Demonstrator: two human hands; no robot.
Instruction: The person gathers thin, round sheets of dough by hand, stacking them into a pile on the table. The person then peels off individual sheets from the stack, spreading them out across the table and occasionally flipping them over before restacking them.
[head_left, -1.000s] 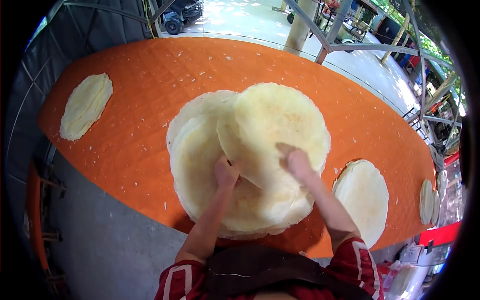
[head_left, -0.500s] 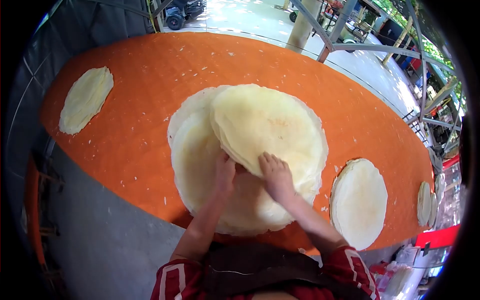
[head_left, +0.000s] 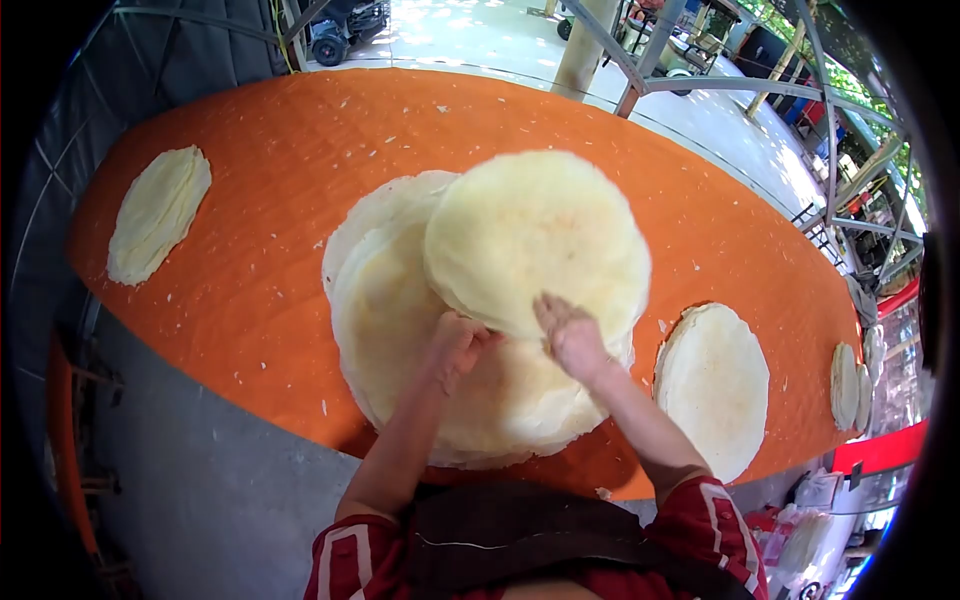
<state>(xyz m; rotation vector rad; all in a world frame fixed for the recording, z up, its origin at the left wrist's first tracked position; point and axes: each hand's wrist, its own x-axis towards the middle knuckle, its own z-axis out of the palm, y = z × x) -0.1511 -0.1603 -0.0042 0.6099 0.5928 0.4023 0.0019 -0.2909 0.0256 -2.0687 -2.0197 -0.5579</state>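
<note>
A smaller stack of thin round flatbreads (head_left: 540,230) lies tilted over a larger pile of pale round sheets (head_left: 390,310) in the middle of the orange table. At the lower left edge of the smaller stack, my left hand (head_left: 458,345) is closed with its fingertips at the rim; the fingers grip the stack's edge. My right hand (head_left: 572,335) rests on the near edge of the same stack, fingers bent and slightly blurred. Whether it pinches a sheet cannot be made out.
On the orange table (head_left: 270,200), a folded-looking flatbread stack (head_left: 160,213) lies at the far left. Another round stack (head_left: 712,390) sits to the right, and smaller stacks (head_left: 845,387) stand at the right end. Metal bars (head_left: 740,86) rise beyond the table.
The smaller stack's top has shifted slightly up and its outline looks rounder. My right hand has moved slightly right, and my left hand slightly right and down. The whole view has shifted a little.
</note>
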